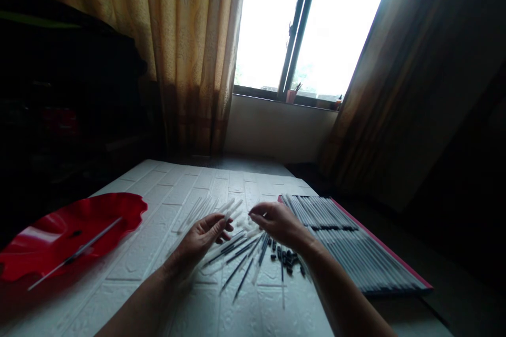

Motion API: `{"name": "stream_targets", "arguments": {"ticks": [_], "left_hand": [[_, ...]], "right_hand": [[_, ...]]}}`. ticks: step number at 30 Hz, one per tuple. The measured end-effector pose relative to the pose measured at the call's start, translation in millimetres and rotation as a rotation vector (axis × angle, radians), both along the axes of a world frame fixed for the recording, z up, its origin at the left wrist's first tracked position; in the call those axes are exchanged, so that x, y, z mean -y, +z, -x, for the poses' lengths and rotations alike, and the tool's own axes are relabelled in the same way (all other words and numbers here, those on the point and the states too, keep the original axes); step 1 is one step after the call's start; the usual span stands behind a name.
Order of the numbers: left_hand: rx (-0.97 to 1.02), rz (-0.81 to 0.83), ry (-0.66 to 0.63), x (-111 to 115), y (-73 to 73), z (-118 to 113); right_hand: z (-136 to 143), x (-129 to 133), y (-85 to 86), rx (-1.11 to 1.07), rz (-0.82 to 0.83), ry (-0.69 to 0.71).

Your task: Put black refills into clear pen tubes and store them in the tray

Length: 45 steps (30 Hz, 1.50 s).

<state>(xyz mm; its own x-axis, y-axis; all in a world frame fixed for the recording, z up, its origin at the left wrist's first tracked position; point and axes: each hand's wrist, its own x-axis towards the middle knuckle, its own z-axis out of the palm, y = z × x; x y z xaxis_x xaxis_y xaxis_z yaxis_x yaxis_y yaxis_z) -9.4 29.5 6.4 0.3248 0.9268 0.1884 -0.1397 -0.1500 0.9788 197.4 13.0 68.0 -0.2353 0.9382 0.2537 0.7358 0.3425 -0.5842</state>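
My left hand (205, 234) is closed around a clear whitish pen barrel (234, 209), whose far end points up and away. To its right, my right hand (279, 224) hovers with thumb and fingers pinched together; whatever is in them, if anything, is too small and blurred to name. Below and between the hands, dark ink refills (239, 263) lie fanned out on the table. Loose clear barrels (197, 209) are spread behind my left hand. Small black pen caps (290, 259) sit in a pile under my right wrist.
At the right, a red-edged tray (389, 245) holds two rows of pens. A red wavy-rimmed dish (114, 202) with one pen (85, 247) across it stands at the left. The white brick-patterned table (158, 195) reaches toward a window. Curtains hang on both sides.
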Motion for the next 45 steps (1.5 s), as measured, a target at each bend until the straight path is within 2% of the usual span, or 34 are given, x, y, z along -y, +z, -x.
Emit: {"name": "stream_targets", "arguments": {"ticks": [2,5,11,15,17,20,23,25,28,31,34,39,45], "left_hand": [[-0.003,0.003,0.008,0,0.0,0],[-0.010,0.002,0.020,0,-0.4,-1],[-0.042,-0.014,0.040,-2,-3.2,-2],[-0.066,-0.044,0.056,-1,-3.4,-4],[-0.082,-0.055,0.055,2,-3.5,-5],[-0.159,-0.120,0.065,5,-4.7,-5],[-0.333,-0.267,0.087,7,-6.7,-3],[-0.427,-0.339,0.100,7,-7.6,-3],[-0.487,-0.414,0.132,7,-8.0,-3],[-0.516,-0.461,0.137,8,-8.6,-5],[-0.530,-0.465,0.121,9,-10.6,-5],[-0.529,-0.481,0.110,10,-13.5,-3],[-0.562,-0.478,0.093,11,-10.2,-4]], "right_hand": [[-13,6,-7.0,0.220,-0.010,-0.075],[-26,18,-22.3,0.400,0.053,-0.142],[-33,33,-51.2,0.504,0.085,-0.185],[-31,31,-54.2,0.495,0.008,-0.174],[-27,28,-49.7,0.364,-0.059,-0.159],[-15,19,-43.1,-0.034,-0.112,-0.097],[0,9,-45.8,-0.600,-0.001,-0.035],[8,5,-52.8,-0.919,0.108,-0.056],[14,3,-63.8,-1.196,0.262,-0.079],[15,6,-69.3,-1.314,0.411,0.002],[16,9,-69.6,-1.315,0.510,0.028],[18,11,-70.9,-1.243,0.517,0.033],[18,6,-78.2,-1.181,0.477,0.066]]}}
